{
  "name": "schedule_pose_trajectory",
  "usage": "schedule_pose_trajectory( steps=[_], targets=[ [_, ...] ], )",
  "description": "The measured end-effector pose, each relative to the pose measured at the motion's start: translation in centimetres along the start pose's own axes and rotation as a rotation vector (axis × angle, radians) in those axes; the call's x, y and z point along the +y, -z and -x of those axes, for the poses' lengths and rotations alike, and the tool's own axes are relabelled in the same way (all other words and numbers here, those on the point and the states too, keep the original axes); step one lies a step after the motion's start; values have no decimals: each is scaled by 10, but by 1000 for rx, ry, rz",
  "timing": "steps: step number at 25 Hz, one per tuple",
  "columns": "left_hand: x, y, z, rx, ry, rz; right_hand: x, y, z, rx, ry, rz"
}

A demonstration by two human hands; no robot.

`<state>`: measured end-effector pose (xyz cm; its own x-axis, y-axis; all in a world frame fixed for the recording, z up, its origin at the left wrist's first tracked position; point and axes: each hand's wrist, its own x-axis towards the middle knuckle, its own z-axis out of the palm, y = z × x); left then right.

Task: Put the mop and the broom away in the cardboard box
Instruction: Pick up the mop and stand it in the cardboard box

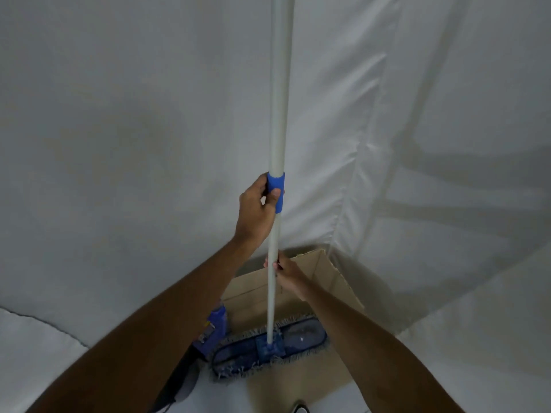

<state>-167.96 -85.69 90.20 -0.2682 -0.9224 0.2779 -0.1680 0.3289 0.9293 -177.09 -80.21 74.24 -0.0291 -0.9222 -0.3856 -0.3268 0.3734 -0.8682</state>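
Observation:
I hold the mop upright by its long grey handle [278, 114]. My left hand [258, 210] grips the blue collar [276, 190] on the handle. My right hand [286, 274] grips the handle lower down. The flat blue mop head [268, 345] with grey fringe hangs over the open cardboard box [328, 281], its left end past the box's left wall. Beside the box on the left lies the broom, with a blue head [216, 326] and a dark handle [176, 383], partly hidden by my left forearm.
White cloth [119, 144] covers the wall behind and the floor around the box. A fold in the cloth runs down to the box's far right corner. A shoe tip [299, 409] shows at the bottom edge.

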Motion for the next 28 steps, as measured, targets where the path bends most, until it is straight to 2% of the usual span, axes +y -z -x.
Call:
schedule_pose_trajectory(
  steps=[4, 8, 12, 15, 20, 24, 26, 28],
  targets=[
    [-60, -51, -59, -36, 80, -28, 36, 39, -79, 21, -134, 53],
    [-105, -93, -103, -26, 132, -34, 55, 55, -130, 68, -264, -22],
    [-121, -119, -149, -21, 160, -57, 56, 70, -158, 179, -288, -94],
    [-130, -129, -177, -4, 187, -86, 47, 89, -177, 180, -282, -130],
    [-135, -126, -204, 21, 276, -132, 3, 133, -196, 221, -154, -171],
    [-125, -113, -205, -69, 434, -166, -33, 154, -182, 168, -77, -243],
    [-119, -100, -191, -103, 442, -235, -53, 154, -166, 241, 60, -109],
    [-108, -74, -170, -50, 380, -422, -78, 148, -148, 385, 292, 136]
  ],
)
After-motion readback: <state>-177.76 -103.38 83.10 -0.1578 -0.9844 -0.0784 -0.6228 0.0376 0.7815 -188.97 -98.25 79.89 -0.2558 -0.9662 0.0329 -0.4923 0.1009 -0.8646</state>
